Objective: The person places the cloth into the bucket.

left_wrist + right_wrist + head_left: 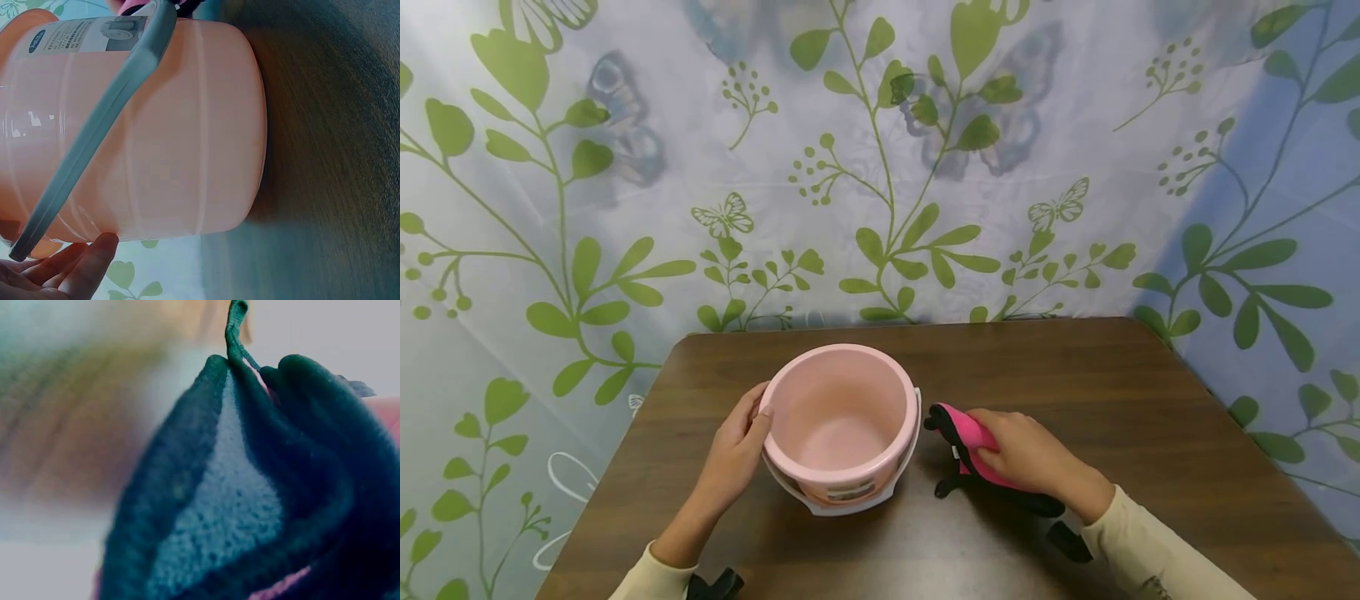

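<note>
Pink bucket (841, 398) rim-pinched by left hand (737, 450), pink-black fabric (964, 429) gripped by right hand (1026, 450); white handle (854, 506) may be snagged by loose black end (947, 487)

Reaching in from lower left with left arm (688, 521), bare at wrist past cream sleeve (651, 575). Holding with left hand (735, 450), thumb on near side, fingers to far side. Seen in left wrist view with fingers (87, 269) close together, slightly bent. Reaching in from lower right with right arm (1157, 542), also sleeved to near wrist. Gripping with right hand (1030, 450), back up, thumb (988, 458) close to index finger (988, 419). Can't judge remaining right fingers, mostly hidden. Spread with hands well apart.
</note>
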Motion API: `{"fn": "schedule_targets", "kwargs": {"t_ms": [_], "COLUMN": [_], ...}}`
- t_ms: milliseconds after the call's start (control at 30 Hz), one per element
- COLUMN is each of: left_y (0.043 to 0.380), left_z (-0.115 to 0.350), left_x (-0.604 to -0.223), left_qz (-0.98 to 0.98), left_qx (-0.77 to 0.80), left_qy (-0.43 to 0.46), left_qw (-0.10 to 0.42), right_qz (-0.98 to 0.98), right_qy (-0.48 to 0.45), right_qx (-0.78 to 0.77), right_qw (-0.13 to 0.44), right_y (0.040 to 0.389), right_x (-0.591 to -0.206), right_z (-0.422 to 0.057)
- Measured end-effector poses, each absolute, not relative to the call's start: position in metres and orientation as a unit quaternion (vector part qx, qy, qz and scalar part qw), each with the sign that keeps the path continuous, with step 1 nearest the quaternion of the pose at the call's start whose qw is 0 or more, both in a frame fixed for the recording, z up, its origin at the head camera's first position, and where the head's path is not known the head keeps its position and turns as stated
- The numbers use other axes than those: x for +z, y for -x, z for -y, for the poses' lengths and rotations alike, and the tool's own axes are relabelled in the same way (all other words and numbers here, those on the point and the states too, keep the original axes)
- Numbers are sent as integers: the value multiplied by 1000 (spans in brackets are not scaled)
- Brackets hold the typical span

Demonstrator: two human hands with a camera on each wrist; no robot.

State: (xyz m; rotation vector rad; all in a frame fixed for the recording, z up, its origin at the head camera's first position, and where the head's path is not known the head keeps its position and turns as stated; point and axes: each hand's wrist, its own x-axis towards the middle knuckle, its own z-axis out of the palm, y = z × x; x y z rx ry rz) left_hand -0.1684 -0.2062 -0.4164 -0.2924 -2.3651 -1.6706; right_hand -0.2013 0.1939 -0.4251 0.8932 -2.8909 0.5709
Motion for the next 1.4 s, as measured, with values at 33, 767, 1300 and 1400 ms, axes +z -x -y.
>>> {"fn": "schedule_targets", "kwargs": {"t_ms": [33,767,1300,1400], "left_y": [169,168,169,169], "left_z": [206,207,208,208], "left_x": [-417,-416,-417,-418], "left_qz": [807,817,821,822], "left_qx": [-571,-559,-553,-551], "left_qy": [98,86,86,85], "left_qw": [114,111,115,113], "right_qz": [938,936,931,931], "right_qy": [-289,-286,-308,-309], "right_qx": [187,187,161,154], "right_qw": [33,81,114,116], "right_y": [202,214,218,218], "right_x": [-423,-365,-330,-324], "right_z": [-195,-199,-194,-192]}}
